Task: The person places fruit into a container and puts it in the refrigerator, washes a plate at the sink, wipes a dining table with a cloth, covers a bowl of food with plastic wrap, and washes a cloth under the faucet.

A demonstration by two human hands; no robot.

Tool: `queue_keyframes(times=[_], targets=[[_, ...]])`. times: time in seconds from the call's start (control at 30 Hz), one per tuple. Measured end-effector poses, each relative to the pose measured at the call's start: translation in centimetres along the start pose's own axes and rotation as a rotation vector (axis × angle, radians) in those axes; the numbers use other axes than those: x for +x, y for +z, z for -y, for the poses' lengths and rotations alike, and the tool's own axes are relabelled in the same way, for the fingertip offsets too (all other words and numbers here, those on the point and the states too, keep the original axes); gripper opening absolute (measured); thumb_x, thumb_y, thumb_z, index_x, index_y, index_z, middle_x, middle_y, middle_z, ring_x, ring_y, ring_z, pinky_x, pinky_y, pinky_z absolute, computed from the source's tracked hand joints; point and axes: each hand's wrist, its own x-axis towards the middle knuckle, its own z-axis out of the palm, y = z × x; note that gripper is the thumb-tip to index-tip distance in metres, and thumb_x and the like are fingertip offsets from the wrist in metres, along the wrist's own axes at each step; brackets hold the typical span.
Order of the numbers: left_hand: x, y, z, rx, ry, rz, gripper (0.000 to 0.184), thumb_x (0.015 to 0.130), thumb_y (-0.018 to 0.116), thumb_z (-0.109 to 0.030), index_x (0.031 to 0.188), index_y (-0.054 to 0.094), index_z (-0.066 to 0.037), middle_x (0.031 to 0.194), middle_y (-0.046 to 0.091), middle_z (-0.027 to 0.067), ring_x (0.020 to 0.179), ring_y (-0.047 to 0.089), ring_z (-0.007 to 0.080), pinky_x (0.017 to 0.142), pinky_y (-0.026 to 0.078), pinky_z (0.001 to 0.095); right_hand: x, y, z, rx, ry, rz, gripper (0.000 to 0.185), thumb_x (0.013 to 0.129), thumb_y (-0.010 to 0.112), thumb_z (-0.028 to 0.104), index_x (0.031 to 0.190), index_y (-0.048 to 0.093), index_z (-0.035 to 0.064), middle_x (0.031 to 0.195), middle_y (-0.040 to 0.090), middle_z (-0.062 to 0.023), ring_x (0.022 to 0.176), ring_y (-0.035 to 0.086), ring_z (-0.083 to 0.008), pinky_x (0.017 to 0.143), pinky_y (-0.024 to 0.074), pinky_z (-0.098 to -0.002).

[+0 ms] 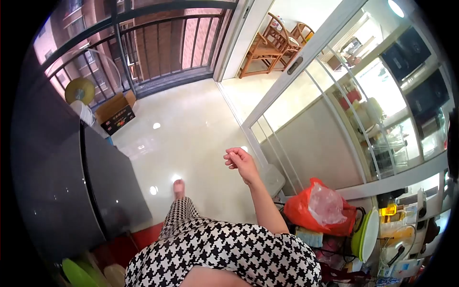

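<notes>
My right hand (240, 163) is out in front of my body, above the pale tiled floor (191, 134). Its fingers are loosely curled together, and I see nothing in them. The hand touches no object; the white-framed sliding glass door (287, 81) is the closest large thing on its right. My left hand is out of the picture. Below are my black-and-white houndstooth clothes (224, 244) and one foot (179, 187) stepping forward.
A dark grey cabinet or fridge (112, 182) stands left. An open cardboard box (114, 115) sits by the balcony railing (167, 45). On the right, a red plastic bag (306, 208) and a green-rimmed basin (366, 234) crowd a rack. Wooden chairs (265, 50) stand beyond the doorway.
</notes>
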Motion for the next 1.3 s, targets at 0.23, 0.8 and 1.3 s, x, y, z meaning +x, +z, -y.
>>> queue_keyframes(times=[0.23,0.8,1.3], targets=[[13.1,9.3,-11.1,0.248,-0.044,0.172,0.024,0.087,0.046,-0.028,0.082,0.051,-0.005,0.068,0.056,0.0077,0.051,0.052,0.0159,0.041,0.040,0.0302,13.5,-4.1,5.3,-0.005,-0.074,-0.155,0.027,0.090,0.051,0.020,0.112,0.052,0.0054,0.097,0.062,-0.0045,0.078,0.059,-0.0108,0.065,0.0454,-0.0238],[23.2,66.0,-62.0,0.409,0.646,0.960,0.028,0.089,0.051,-0.036,0.098,0.051,-0.010,0.081,0.060,0.0028,0.068,0.057,0.0123,0.054,0.044,0.0275,35.7,-22.9,7.4,0.146,0.032,-0.751,0.030,0.086,0.055,0.024,0.110,0.052,0.0049,0.091,0.060,-0.0050,0.070,0.058,-0.0135,0.058,0.0456,-0.0249],[39.7,84.5,-62.2,0.933,0.300,0.831,0.026,0.083,0.054,-0.028,0.098,0.052,-0.007,0.075,0.059,0.0073,0.068,0.059,0.0168,0.054,0.047,0.0326,64.0,-31.1,13.3,-0.121,-0.075,-0.679,0.032,0.087,0.054,0.018,0.115,0.049,0.0030,0.089,0.058,-0.0039,0.074,0.058,-0.0107,0.061,0.0450,-0.0232]])
